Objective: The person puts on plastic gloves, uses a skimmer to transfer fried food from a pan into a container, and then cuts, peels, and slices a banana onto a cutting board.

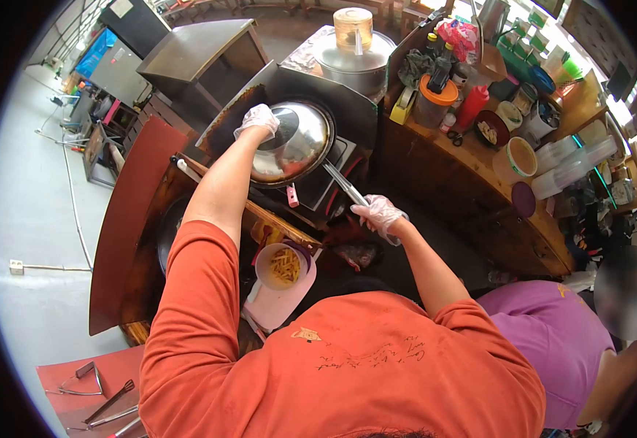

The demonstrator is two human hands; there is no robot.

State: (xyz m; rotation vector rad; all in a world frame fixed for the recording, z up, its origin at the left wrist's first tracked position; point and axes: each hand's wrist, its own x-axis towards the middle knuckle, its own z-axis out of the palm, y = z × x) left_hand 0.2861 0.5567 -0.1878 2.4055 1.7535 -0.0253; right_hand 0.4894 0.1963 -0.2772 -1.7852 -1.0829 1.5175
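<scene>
A pan with a shiny metal lid (302, 142) sits on the stove (340, 157), its long handle (344, 182) pointing toward the lower right. My left hand (259, 120), in a clear plastic glove, is closed at the upper left part of the lid; what its fingers grip is hidden under it. My right hand (378, 215), gloved too, is wrapped round the end of the pan handle. Below the stove, a white bowl of yellow strips (284, 266) stands near a pale pink board (282, 299).
Right of the stove, a wooden counter (435, 157) bears an orange-lidded container (437, 89), a red bottle (472, 106) and several tubs. A large pot (355, 62) stands behind. At lower right is another person in purple (552, 343). Tongs (114, 401) lie at lower left.
</scene>
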